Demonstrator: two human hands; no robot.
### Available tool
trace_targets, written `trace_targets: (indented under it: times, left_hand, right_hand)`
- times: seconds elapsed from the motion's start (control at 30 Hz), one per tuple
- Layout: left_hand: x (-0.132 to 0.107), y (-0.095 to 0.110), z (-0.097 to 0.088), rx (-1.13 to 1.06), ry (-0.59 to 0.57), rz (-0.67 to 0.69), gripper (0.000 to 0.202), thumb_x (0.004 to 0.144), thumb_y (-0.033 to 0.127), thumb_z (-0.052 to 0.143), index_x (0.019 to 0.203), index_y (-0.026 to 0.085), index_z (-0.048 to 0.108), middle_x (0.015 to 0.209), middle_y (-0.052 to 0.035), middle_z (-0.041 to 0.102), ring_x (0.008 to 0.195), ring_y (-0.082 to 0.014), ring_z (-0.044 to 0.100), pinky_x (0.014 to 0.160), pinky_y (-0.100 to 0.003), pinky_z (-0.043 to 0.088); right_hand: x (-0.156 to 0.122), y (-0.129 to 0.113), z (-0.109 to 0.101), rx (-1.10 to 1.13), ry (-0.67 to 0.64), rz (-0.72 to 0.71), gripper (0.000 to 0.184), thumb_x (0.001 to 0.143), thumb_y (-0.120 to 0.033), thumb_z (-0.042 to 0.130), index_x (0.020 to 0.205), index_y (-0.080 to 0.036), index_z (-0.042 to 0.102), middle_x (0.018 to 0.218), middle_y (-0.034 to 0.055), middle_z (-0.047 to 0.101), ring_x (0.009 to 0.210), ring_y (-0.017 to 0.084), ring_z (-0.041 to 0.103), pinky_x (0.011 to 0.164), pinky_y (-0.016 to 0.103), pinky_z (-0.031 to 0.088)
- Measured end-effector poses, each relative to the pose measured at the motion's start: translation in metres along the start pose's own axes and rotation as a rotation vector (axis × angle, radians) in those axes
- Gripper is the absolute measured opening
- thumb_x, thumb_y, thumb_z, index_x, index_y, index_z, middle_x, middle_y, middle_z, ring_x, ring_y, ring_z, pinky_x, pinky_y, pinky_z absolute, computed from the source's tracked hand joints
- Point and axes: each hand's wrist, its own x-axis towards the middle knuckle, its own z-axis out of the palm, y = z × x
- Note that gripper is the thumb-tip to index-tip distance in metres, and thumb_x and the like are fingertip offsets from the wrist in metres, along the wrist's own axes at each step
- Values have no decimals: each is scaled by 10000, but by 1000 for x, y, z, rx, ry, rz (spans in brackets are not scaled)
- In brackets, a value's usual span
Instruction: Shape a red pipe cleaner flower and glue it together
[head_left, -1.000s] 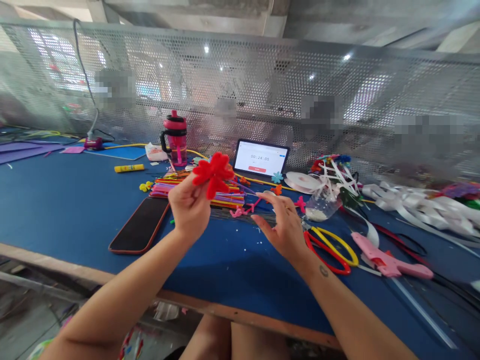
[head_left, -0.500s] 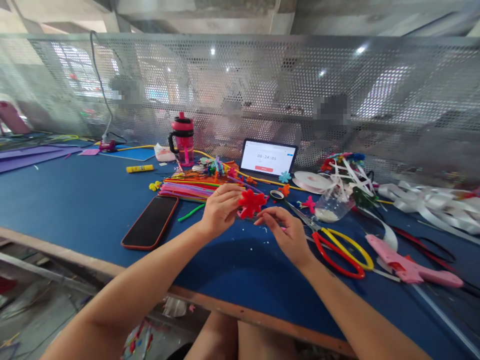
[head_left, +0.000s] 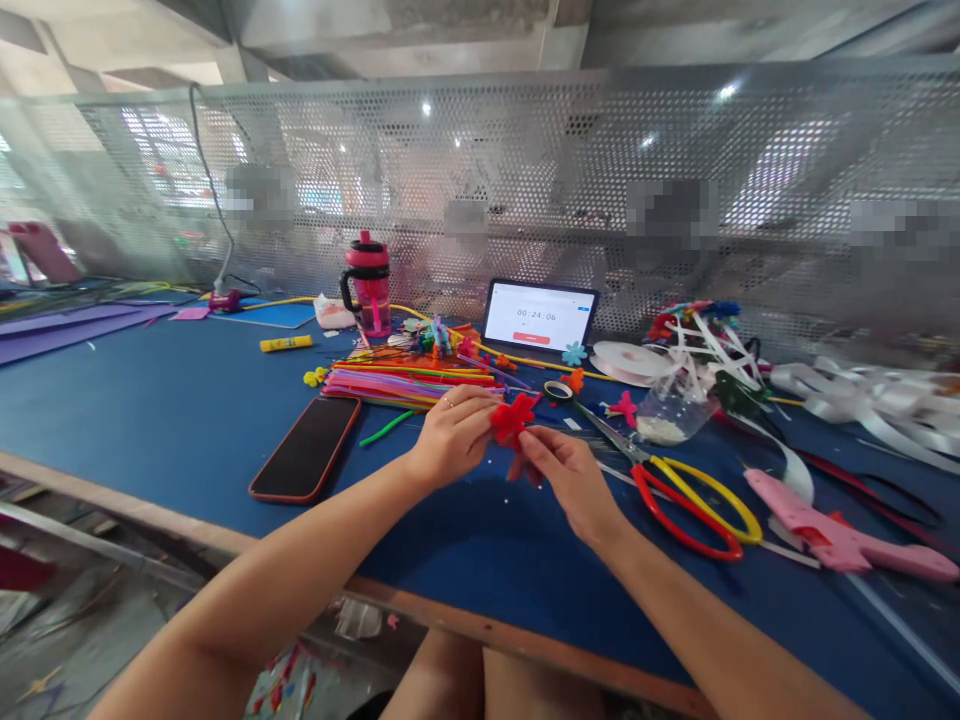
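A red pipe-cleaner flower [head_left: 514, 420] is held just above the blue table [head_left: 150, 420], near its middle. My left hand [head_left: 450, 440] pinches the flower from the left, fingers closed on it. My right hand [head_left: 566, 480] meets it from the right, fingertips pinched at the flower's lower edge. A bundle of coloured pipe cleaners [head_left: 405, 382] lies just behind my left hand.
A phone [head_left: 306, 448] lies face up to the left. Red-and-yellow scissors [head_left: 679, 490] and a pink glue gun [head_left: 832, 535] lie to the right. Behind stand a tablet [head_left: 540, 315], a pink bottle [head_left: 367, 285], a glue stick [head_left: 285, 343], ribbon rolls and white ribbon. A mesh screen backs the table.
My left hand has brought the red flower down from chest height to just over the table. My right hand has closed in and now pinches the flower.
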Motion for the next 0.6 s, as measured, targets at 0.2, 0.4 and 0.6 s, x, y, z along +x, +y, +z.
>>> trace_targets:
  times: [0.2,0.4,0.6]
  left_hand:
    - [-5,-6,-1,-10,-91,41,176,775,186,577,913,236,674,944,-70,690,974,-202,601,889,-364,478]
    - [-1,-1,-7,-30,-109,36,145,753,215,625,879,248,689,900,-64,696,945,-200,612,869,-348,495]
    - [-1,0,-11,-27,-224,18,152,777,204,587,894,241,677,878,-64,698,979,-203,597,906,-366,466]
  right_hand:
    - [0,0,8,467,-3,192,255,678,-398,695,767,-180,599,549,-27,580,491,72,457,473,200,320]
    - [-1,0,9,547,-14,225,243,637,-364,737,732,-189,597,533,-41,564,490,63,463,482,193,327]
    - [1,8,8,538,4,219,223,624,-350,749,726,-195,624,562,-33,573,488,66,450,473,204,332]
